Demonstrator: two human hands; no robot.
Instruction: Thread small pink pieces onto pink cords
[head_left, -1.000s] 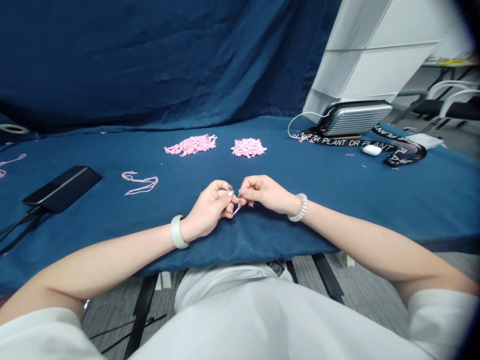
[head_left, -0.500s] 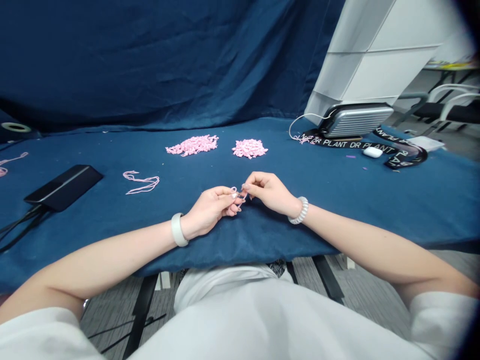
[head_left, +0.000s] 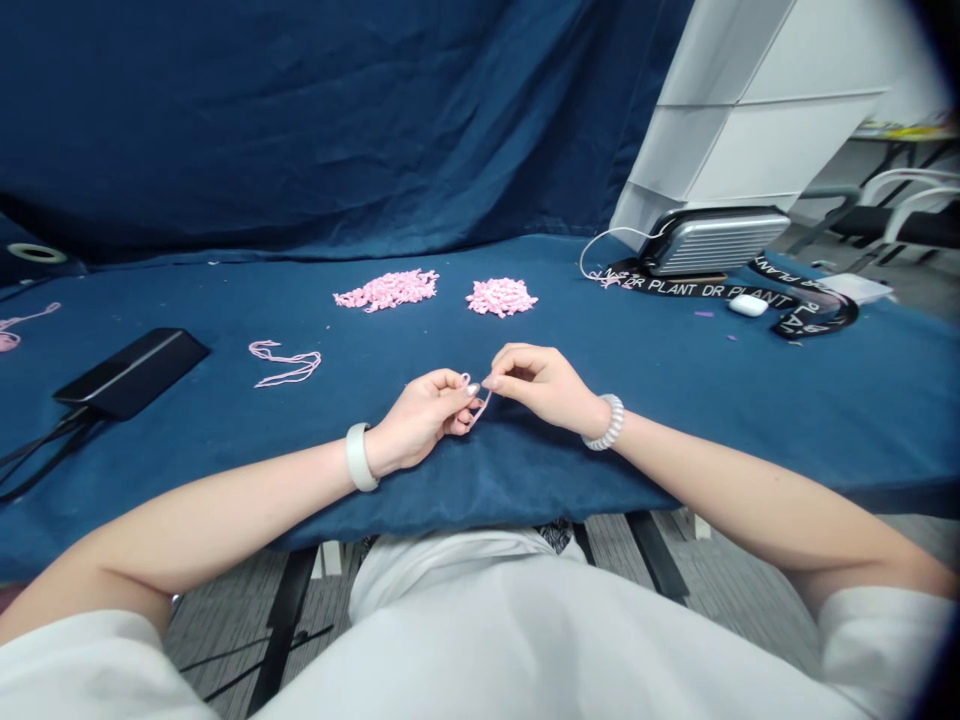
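Observation:
Just above the front part of the blue-covered table, my left hand [head_left: 429,418] pinches a thin pink string [head_left: 481,408] between thumb and fingers, with a small loop standing up at the fingertips. Close on its right, my right hand [head_left: 541,388] is closed on the other part of the same string, which runs slanting between the two hands. Beyond them lie two heaps of small pink knotted pieces, a wider left heap [head_left: 390,290] and a rounder right heap [head_left: 501,297]. Several cut pink strings [head_left: 289,364] lie loose to the left.
A black flat device [head_left: 131,372] with cables lies at the left. On the right are a silver ridged case [head_left: 716,242], a black lettered lanyard [head_left: 686,289] and a white earbud case [head_left: 748,306]. A blue curtain [head_left: 337,120] hangs behind the table [head_left: 675,380].
My hands have drawn slightly apart, and more of the pink string shows between them. Both hands keep their pinch. The heaps and loose strings stay put.

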